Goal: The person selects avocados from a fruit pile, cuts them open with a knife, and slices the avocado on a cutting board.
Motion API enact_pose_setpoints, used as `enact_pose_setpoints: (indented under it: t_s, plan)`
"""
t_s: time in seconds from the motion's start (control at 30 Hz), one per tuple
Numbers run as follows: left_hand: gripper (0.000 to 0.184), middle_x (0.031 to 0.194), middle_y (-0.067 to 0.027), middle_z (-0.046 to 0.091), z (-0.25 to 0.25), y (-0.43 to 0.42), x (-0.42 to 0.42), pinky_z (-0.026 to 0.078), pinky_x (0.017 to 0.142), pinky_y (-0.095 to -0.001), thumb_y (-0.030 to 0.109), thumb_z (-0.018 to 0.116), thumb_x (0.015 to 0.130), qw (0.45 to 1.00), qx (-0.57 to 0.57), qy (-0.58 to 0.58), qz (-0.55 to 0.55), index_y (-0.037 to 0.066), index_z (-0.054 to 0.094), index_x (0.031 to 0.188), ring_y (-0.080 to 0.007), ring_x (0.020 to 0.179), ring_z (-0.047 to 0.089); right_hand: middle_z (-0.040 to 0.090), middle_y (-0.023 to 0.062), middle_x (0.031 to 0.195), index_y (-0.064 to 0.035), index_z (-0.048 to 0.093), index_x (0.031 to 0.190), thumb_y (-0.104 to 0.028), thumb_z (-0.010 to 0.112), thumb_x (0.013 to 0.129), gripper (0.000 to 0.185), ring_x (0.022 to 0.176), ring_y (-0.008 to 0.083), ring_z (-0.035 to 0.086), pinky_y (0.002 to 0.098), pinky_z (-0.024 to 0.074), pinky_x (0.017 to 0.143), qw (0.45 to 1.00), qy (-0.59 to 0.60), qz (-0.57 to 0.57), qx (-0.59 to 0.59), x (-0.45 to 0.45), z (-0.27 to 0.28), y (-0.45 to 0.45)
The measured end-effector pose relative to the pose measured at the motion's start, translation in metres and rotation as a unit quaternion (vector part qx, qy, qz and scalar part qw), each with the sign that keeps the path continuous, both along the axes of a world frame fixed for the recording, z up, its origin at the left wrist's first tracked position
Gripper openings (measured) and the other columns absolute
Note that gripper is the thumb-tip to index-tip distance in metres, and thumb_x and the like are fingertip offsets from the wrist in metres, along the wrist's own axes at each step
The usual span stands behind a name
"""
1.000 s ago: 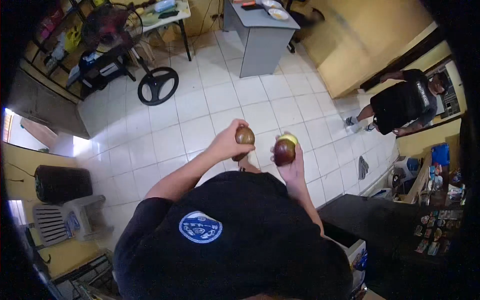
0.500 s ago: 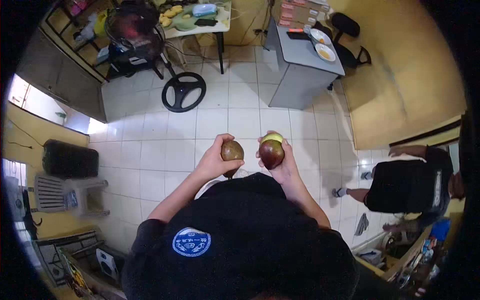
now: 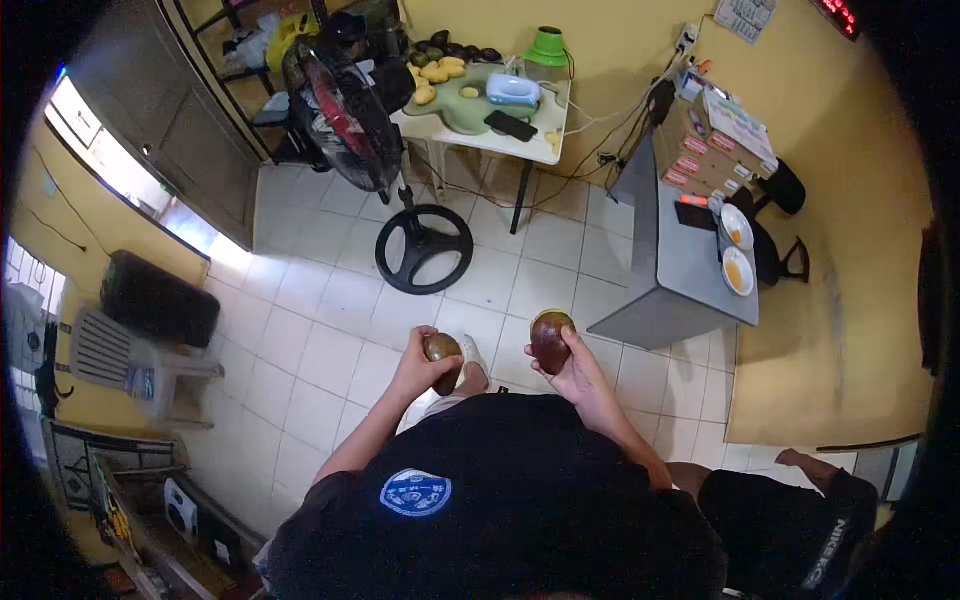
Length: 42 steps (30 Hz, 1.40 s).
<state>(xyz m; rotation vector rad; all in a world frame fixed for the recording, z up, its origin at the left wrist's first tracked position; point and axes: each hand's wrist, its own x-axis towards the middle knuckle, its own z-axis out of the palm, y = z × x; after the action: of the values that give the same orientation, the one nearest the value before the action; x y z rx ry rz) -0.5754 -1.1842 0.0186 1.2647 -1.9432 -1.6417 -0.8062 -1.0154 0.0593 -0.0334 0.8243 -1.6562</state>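
My left hand (image 3: 412, 372) is closed around a brownish avocado (image 3: 440, 349), with the thumb across its front. In my right hand (image 3: 577, 378) is a dark purple-brown avocado (image 3: 549, 343), gripped between thumb and fingers. A thin yellow-green edge shows along its top; whether this is a cut face or a second piece, I cannot tell. Both hands are in front of my black shirt, apart from each other, above the tiled floor (image 3: 480, 325).
A white table (image 3: 545, 145) at the back bears yellow mangoes (image 3: 437, 72), dark fruits and a phone (image 3: 510, 126). Before it stands a fan (image 3: 345, 120). The grey desk (image 3: 690, 265) holds boxes and two bowls (image 3: 738, 272). Another person (image 3: 775, 520) is at the lower right.
My view has turned and tilted up, bringing the table and desk further into sight. The hands are slightly further apart. Less of the green shows above the right avocado.
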Motion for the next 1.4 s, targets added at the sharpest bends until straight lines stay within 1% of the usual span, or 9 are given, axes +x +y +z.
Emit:
enact_pose_setpoints:
  t_s: [0.27, 0.4, 0.47, 0.57, 0.63, 0.73, 0.87, 1.2, 1.4]
  plan:
    - [0.079, 0.111, -0.0195, 0.061, 0.025, -0.177, -0.151, 0.050, 0.089, -0.0383, 0.039, 0.084, 0.068, 0.984, -0.128, -0.032, -0.123, 0.001, 0.041, 0.121, -0.0304, 0.106, 0.061, 0.063, 0.0120, 0.115, -0.0085, 0.054, 0.123, -0.039, 0.055, 0.095, 0.042, 0.091, 0.0272, 0.063, 0.0345, 0.0508, 0.067, 0.999, 0.045, 0.002, 0.013, -0.099, 0.010, -0.140]
    - [0.079, 0.112, -0.0145, 0.056, 0.048, -0.222, -0.225, 0.048, 0.091, -0.0359, 0.036, 0.085, 0.071, 0.981, -0.090, 0.069, -0.155, 0.004, 0.038, 0.126, -0.0242, 0.105, 0.058, 0.064, 0.0102, 0.113, -0.0047, 0.056, 0.121, -0.041, 0.053, 0.094, 0.045, 0.090, 0.0284, 0.065, 0.0378, 0.0539, 0.073, 0.993, -0.010, -0.074, 0.093, -0.128, 0.042, -0.175]
    - [0.080, 0.112, -0.0142, 0.056, 0.038, -0.238, -0.256, 0.048, 0.092, -0.0350, 0.035, 0.086, 0.070, 0.972, 0.055, 0.151, -0.168, 0.004, 0.038, 0.126, -0.0232, 0.105, 0.057, 0.064, 0.0105, 0.114, -0.0052, 0.055, 0.121, -0.043, 0.053, 0.094, 0.046, 0.096, 0.0286, 0.064, 0.0376, 0.0544, 0.078, 0.995, 0.009, -0.070, 0.072, -0.155, 0.028, -0.191]
    - [0.079, 0.112, -0.0145, 0.056, 0.037, -0.257, -0.295, 0.047, 0.092, -0.0346, 0.032, 0.086, 0.070, 0.974, 0.027, 0.131, -0.185, 0.003, 0.039, 0.125, -0.0229, 0.105, 0.058, 0.065, 0.0107, 0.111, -0.0073, 0.056, 0.121, -0.045, 0.056, 0.092, 0.048, 0.095, 0.0287, 0.065, 0.0369, 0.0541, 0.076, 0.988, -0.032, -0.093, 0.120, -0.198, 0.018, -0.222]
    - [0.077, 0.111, -0.0144, 0.056, 0.027, -0.277, -0.316, 0.047, 0.092, -0.0346, 0.031, 0.086, 0.070, 0.980, -0.018, 0.106, -0.169, 0.004, 0.039, 0.125, -0.0230, 0.105, 0.058, 0.065, 0.0104, 0.110, -0.0075, 0.056, 0.119, -0.045, 0.058, 0.091, 0.047, 0.096, 0.0296, 0.064, 0.0384, 0.0544, 0.079, 0.987, 0.083, -0.116, 0.075, -0.227, 0.014, -0.253]
    - [0.074, 0.112, -0.0147, 0.056, 0.023, -0.311, -0.347, 0.047, 0.093, -0.0349, 0.030, 0.086, 0.070, 0.987, -0.055, 0.067, -0.134, 0.005, 0.041, 0.123, -0.0232, 0.106, 0.058, 0.064, 0.0099, 0.109, -0.0078, 0.057, 0.117, -0.040, 0.057, 0.093, 0.040, 0.098, 0.0278, 0.064, 0.0380, 0.0532, 0.083, 0.997, -0.053, -0.054, 0.033, -0.295, 0.003, -0.297]
    - [0.073, 0.113, -0.0162, 0.057, 0.010, -0.366, -0.390, 0.047, 0.091, -0.0344, 0.033, 0.086, 0.069, 0.999, -0.014, 0.039, -0.032, 0.004, 0.043, 0.121, -0.0217, 0.105, 0.058, 0.064, 0.0090, 0.110, -0.0080, 0.057, 0.115, -0.033, 0.055, 0.096, 0.032, 0.099, 0.0232, 0.064, 0.0353, 0.0510, 0.088, 0.998, 0.005, 0.000, -0.058, -0.368, -0.009, -0.364]
    - [0.077, 0.105, -0.0177, 0.063, -0.003, -0.452, -0.456, 0.052, 0.085, -0.0359, 0.038, 0.085, 0.067, 0.996, -0.043, -0.011, 0.078, 0.003, 0.042, 0.121, -0.0267, 0.095, 0.064, 0.066, 0.0029, 0.101, -0.0097, 0.059, 0.114, -0.035, 0.059, 0.095, 0.032, 0.090, 0.0160, 0.063, 0.0321, 0.0504, 0.080, 0.970, 0.091, 0.222, 0.051, -0.436, -0.023, -0.526]
    - [0.074, 0.106, -0.0204, 0.063, -0.095, -0.565, -0.474, 0.051, 0.086, -0.0372, 0.036, 0.083, 0.068, 0.980, -0.062, -0.013, 0.190, 0.000, 0.046, 0.120, -0.0294, 0.098, 0.064, 0.063, 0.0074, 0.111, -0.0032, 0.054, 0.123, -0.028, 0.072, 0.087, 0.048, 0.097, 0.0150, 0.061, 0.0289, 0.0498, 0.083, 0.954, 0.161, 0.245, 0.058, -0.434, -0.042, -0.615]
